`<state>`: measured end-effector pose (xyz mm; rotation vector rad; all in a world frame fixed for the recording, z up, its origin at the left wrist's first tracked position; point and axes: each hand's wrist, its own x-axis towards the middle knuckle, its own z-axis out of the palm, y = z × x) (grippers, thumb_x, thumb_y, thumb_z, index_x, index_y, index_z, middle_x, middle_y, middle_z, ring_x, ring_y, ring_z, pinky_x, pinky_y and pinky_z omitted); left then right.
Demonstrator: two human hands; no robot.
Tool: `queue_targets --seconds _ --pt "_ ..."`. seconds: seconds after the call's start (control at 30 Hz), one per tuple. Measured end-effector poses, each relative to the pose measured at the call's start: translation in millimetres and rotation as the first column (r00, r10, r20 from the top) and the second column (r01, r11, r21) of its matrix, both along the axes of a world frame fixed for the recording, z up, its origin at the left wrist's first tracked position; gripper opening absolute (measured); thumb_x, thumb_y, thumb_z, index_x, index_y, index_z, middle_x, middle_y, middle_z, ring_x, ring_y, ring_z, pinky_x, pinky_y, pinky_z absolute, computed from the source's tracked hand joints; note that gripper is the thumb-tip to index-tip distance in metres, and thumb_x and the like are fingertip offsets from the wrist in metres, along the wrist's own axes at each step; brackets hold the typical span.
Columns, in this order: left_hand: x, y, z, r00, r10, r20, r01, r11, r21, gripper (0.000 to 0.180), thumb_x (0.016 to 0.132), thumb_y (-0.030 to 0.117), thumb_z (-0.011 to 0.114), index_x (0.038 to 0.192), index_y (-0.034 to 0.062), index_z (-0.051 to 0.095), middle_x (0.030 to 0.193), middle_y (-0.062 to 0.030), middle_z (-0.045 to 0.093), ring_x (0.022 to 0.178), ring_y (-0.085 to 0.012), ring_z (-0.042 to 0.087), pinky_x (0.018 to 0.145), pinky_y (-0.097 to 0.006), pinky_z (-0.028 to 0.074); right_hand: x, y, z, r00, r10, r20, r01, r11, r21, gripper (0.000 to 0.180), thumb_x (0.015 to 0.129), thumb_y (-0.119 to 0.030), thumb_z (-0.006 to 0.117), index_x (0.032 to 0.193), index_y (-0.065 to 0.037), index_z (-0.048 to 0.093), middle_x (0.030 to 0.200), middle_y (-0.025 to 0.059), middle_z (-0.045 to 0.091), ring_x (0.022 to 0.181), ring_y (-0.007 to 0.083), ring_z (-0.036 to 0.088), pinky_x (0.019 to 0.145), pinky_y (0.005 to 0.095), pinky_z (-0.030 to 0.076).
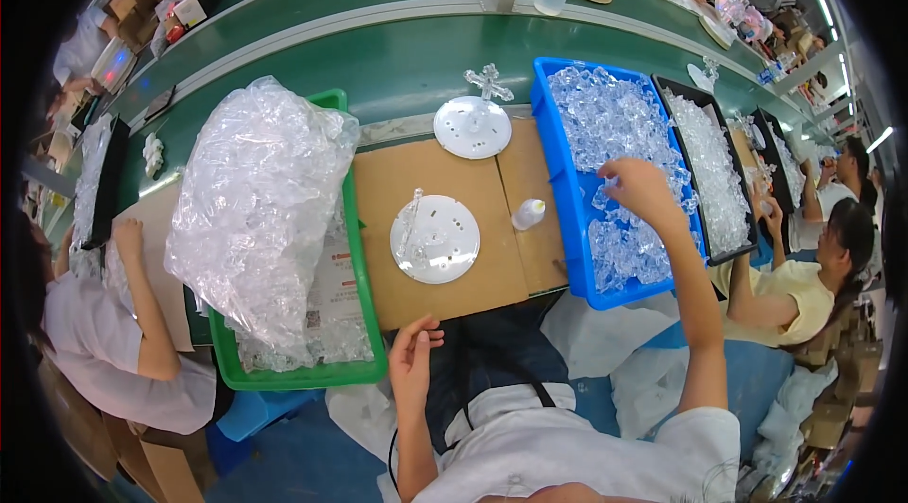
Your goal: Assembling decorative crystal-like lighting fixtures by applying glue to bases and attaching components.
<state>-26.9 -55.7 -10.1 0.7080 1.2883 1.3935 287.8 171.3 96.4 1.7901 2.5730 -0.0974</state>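
Note:
My right hand (pixel 637 189) reaches over the blue tray (pixel 579 262), its fingers pinched together above the clear plastic pieces (pixel 605 115). What sits between the fingertips, if anything, I cannot make out. Close to the front edge of the cardboard (pixel 454 303), my left hand (pixel 413 349) is held with loosely bent fingers apart and nothing in them. On the cardboard lies a white round disc (pixel 451 262) dotted with small holes, a clear stick-like piece (pixel 410 229) resting across its left side. A small white squeeze bottle (pixel 529 214) stands between disc and tray.
Behind, a second white disc (pixel 459 136) has a clear cross-shaped ornament (pixel 488 83) at its edge. To the left, a green tray (pixel 374 342) bears a big bag of clear pieces (pixel 260 210). A black tray (pixel 747 243) adjoins the blue one. Co-workers sit on both sides.

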Motion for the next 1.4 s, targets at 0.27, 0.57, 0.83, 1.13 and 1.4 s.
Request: queue_targets --seconds 0.27,0.57,0.83,1.13,1.4 --pt "1.6 -6.9 1.2 0.999 0.015 -0.037 -0.015 1.0 -0.019 0.024 0.092 0.01 0.049 0.11 -0.0023 0.059 0.098 -0.0116 0.063 0.085 -0.0166 0.061 0.074 -0.028 0.051 10.2 8.4 -53.2 0.979 0.025 -0.201 -0.065 0.979 -0.195 0.03 0.071 -0.007 0.067 0.098 -0.005 0.055 0.092 0.0132 0.063 0.077 0.0243 0.063 0.07 0.0331 0.05" --pt "18.8 10.1 6.2 0.995 -0.098 -0.025 0.098 0.995 0.006 0.023 0.093 0.009 0.049 0.109 -0.0032 0.059 0.097 -0.0115 0.063 0.087 -0.0165 0.061 0.076 -0.027 0.05 6.8 -1.0 -46.7 0.907 -0.004 -0.421 -0.127 0.951 -0.284 0.031 0.074 -0.012 0.068 0.102 -0.006 0.056 0.094 0.0105 0.062 0.079 0.0203 0.062 0.069 0.0308 0.051" --pt "24.7 14.3 16.1 0.988 -0.137 -0.067 0.14 0.989 0.048 0.023 0.091 0.004 0.051 0.112 -0.0026 0.057 0.1 -0.0109 0.062 0.091 -0.0166 0.06 0.078 -0.027 0.049 -1.6 -32.2 6.3 0.759 -0.151 -0.633 0.022 0.978 -0.206 0.025 0.086 -0.02 0.058 0.107 -0.007 0.059 0.085 0.0064 0.062 0.073 0.0148 0.061 0.062 0.0276 0.049" --pt "47.3 30.8 32.9 0.964 -0.068 -0.259 0.131 0.963 0.234 0.028 0.08 -0.001 0.065 0.108 -0.0037 0.061 0.102 -0.0084 0.062 0.091 -0.0165 0.061 0.075 -0.025 0.05 -113.8 -123.5 -0.4 0.578 -0.391 -0.717 -0.328 0.693 -0.642 0.041 0.078 -0.012 0.069 0.113 -0.002 0.052 0.105 0.0071 0.061 0.088 0.0143 0.061 0.07 0.0255 0.049" --pt "29.9 49.9 -4.5 0.894 0.151 -0.423 -0.141 0.988 0.054 0.027 0.087 0.008 0.059 0.114 0.0016 0.06 0.102 -0.0073 0.062 0.085 -0.0167 0.06 0.067 -0.025 0.05 -163.3 -92.1 -94.6 0.478 -0.295 -0.827 0.064 0.951 -0.302 0.023 0.076 -0.011 0.072 0.091 0.003 0.062 0.083 0.0101 0.065 0.071 0.0131 0.063 0.064 0.0239 0.05"
